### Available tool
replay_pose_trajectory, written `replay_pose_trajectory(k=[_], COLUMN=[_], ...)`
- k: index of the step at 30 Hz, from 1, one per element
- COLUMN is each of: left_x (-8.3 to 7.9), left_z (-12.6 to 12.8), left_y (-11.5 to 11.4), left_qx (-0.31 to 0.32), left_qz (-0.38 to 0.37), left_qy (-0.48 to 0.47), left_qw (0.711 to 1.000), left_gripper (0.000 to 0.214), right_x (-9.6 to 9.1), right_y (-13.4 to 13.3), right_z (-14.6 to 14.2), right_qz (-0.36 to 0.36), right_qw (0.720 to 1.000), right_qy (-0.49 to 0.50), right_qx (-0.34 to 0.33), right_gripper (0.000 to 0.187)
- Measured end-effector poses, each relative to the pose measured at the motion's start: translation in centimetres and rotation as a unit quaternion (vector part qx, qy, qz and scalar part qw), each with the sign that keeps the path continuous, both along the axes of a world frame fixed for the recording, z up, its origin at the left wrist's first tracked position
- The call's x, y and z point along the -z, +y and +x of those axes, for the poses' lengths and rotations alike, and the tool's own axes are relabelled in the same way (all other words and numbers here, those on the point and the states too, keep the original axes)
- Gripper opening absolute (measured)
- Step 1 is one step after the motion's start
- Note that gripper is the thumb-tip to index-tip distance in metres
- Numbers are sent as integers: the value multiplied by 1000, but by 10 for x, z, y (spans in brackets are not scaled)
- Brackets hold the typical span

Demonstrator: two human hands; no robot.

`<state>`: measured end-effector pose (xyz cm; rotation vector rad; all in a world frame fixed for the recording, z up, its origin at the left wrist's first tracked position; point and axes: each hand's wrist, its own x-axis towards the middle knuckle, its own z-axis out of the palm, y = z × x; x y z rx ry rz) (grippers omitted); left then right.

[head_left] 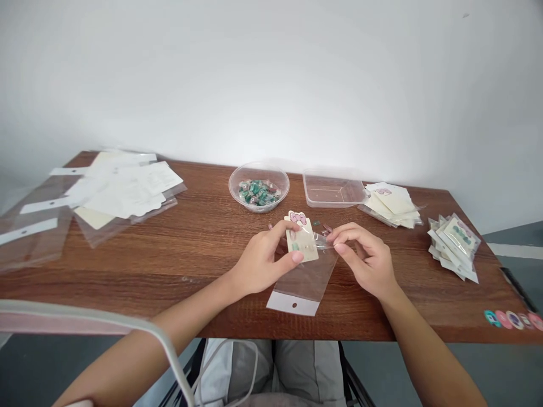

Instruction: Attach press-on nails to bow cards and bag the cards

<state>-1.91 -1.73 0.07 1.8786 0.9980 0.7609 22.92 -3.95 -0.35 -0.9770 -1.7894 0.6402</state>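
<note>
My left hand (263,261) grips a small cream card (302,237) with a pink bow printed at its top, thumb pressed on the card's lower edge. My right hand (368,259) pinches the open mouth of a clear plastic bag (303,282) right beside the card. The bag lies flat on the wooden table (203,249), its white header strip with a hole toward me. A few small clips lie on the table just behind my fingers.
A clear bowl (258,186) of green and pink clips stands behind my hands, an empty clear tub (333,188) to its right. Blank cards (392,202) and bagged cards (453,244) are stacked at the right. Empty bags and paper (114,189) cover the left end.
</note>
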Motion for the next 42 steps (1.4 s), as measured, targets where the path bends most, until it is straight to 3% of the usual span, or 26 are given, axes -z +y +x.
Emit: replay_pose_trajectory(k=[6,15,24,29,42], left_x=[-5,-1,-1,4,1], left_z=[6,8,11,11,9], left_y=[-5,-6,-6,-7,-4], left_qx=[27,39,40,53,126], left_qz=[7,-40,-75,-101,-150], left_qy=[84,34,-3,-74,-159], left_qw=[996,998,996,991,968], left_gripper=[49,40,38,40,38], right_x=[5,12,15,16,8], right_y=[-3,-6,-9,-8,-3], right_z=[-11,-17,-19,-21,-25], right_qz=[9,75,92,116,199], right_qw=[1000,993,988,981,976], right_qy=[-21,-65,-77,-78,-59], right_qx=[8,65,102,131,69], right_gripper=[8,10,6,6,26])
